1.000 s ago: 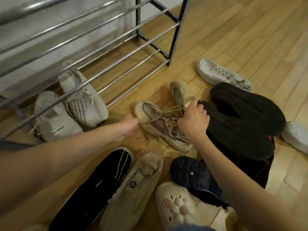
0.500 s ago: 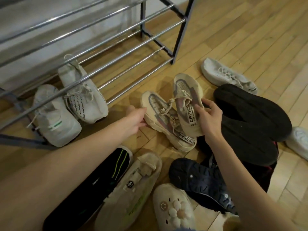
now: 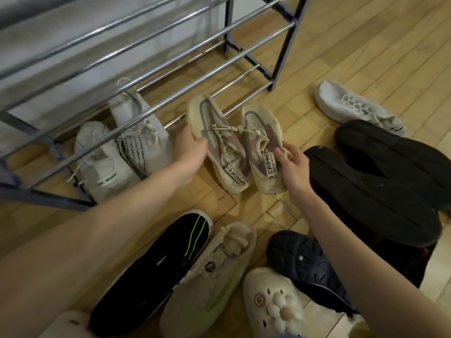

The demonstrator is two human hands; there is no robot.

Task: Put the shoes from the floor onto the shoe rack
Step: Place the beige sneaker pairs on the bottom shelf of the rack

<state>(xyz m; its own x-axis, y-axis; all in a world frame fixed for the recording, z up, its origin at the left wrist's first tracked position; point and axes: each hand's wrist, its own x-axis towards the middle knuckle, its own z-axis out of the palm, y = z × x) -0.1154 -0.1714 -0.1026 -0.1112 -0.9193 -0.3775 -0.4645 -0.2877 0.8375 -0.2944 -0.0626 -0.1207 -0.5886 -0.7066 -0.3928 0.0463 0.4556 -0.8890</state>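
Both beige sneakers now sit side by side, toes toward the shoe rack (image 3: 151, 111), where half a second ago the right one lay tilted across the left. My left hand (image 3: 192, 152) grips the left sneaker (image 3: 217, 142) along its outer edge; my right hand (image 3: 291, 167) pinches the right sneaker (image 3: 264, 147) at its collar. Their laces look knotted together, so I judge it best to lift both at once, level, and slide them toe-first onto the bottom rails. Further in, the rack's lowest tier holds two white sneakers (image 3: 127, 152); the rails to their right and above are bare.
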